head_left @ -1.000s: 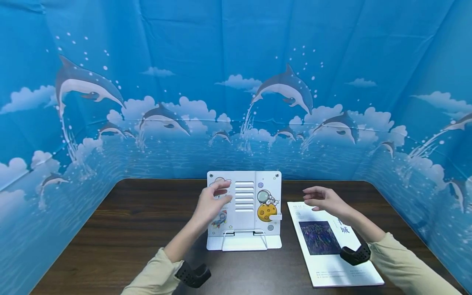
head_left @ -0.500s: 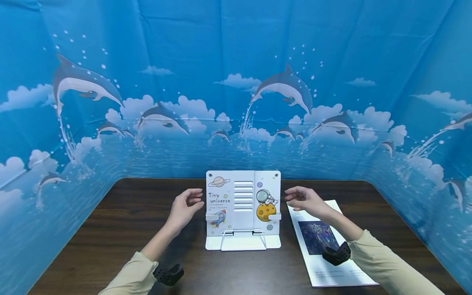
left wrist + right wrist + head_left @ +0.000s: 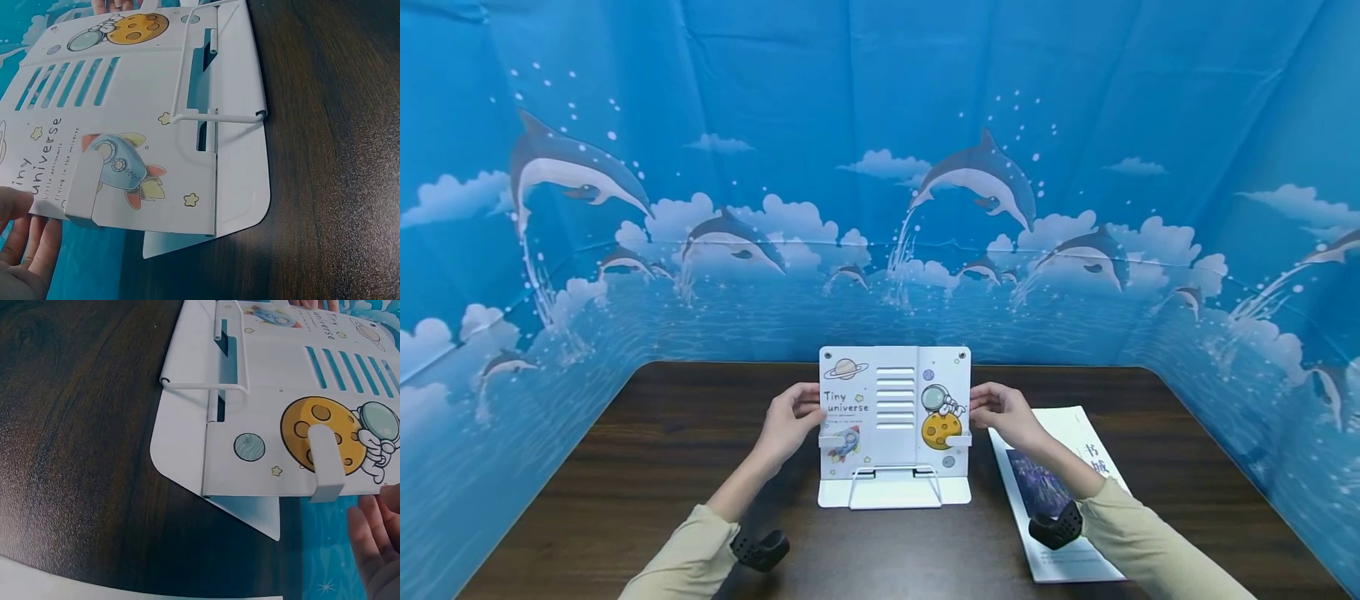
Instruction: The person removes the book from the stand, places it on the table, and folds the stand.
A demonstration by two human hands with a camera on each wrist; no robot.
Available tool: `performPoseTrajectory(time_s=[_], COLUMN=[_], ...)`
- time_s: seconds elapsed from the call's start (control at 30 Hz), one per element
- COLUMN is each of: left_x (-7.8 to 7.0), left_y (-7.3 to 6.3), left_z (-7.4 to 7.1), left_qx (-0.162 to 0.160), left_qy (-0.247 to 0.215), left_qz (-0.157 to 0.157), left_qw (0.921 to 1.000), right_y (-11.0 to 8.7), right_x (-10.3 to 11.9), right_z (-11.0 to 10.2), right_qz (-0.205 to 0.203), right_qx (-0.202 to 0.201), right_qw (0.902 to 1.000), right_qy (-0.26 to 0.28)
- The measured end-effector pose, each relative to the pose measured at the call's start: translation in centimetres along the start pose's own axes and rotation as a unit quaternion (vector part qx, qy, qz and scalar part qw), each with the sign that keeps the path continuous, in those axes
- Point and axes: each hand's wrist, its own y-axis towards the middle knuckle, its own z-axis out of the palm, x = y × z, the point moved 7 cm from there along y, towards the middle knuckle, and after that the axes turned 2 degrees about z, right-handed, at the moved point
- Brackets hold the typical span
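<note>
Closest to me, low on the bench [image 3: 625,475], the black wrist bands [image 3: 762,550] sit at the sleeve cuffs. A booklet [image 3: 1037,492] lies at four o'clock from the white book stand [image 3: 895,446], partly under the right forearm. And here's the stand itself, dead centre, its foot flat on the wood and its panel leaning back!

Front first: the thin wire bar [image 3: 225,117] crosses at six o'clock. I'd judge it springy and a poor handle. Up a touch, the left clip [image 3: 84,187] and right clip [image 3: 326,462]; they look apt to swivel, so I'd stay off those too.

Now the hands, matched beautifully! The left hand [image 3: 784,423] pinches the panel's edge at nine o'clock, thumb on the face, curled fingers behind. The right hand [image 3: 1006,412] has the three o'clock edge the same way; how firmly, I can't tell. Good places, both: bare rim above the clips. The sheet looks thin, stiff and fairly light, painted metal perhaps, smooth enough to slip and likely hinged at the foot.

Farthest off, the dolphin backdrop [image 3: 880,167] spans twelve o'clock.
</note>
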Motion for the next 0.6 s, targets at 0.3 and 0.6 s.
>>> performPoseTrajectory(time_s=[0.3,0.6], left_x=[0.46,0.64], left_y=[0.22,0.28], left_z=[-0.07,-0.18], left_qx=[-0.012,-0.011], left_qy=[-0.011,-0.019], left_qz=[-0.01,-0.016], left_qw=[0.9998,0.9996], right_y=[0.22,0.35], right_x=[-0.55,-0.75], right_z=[0.17,0.34], right_qz=[0.013,0.013], right_qx=[-0.048,-0.06], right_qw=[0.9987,0.998], right_qy=[0.009,0.013])
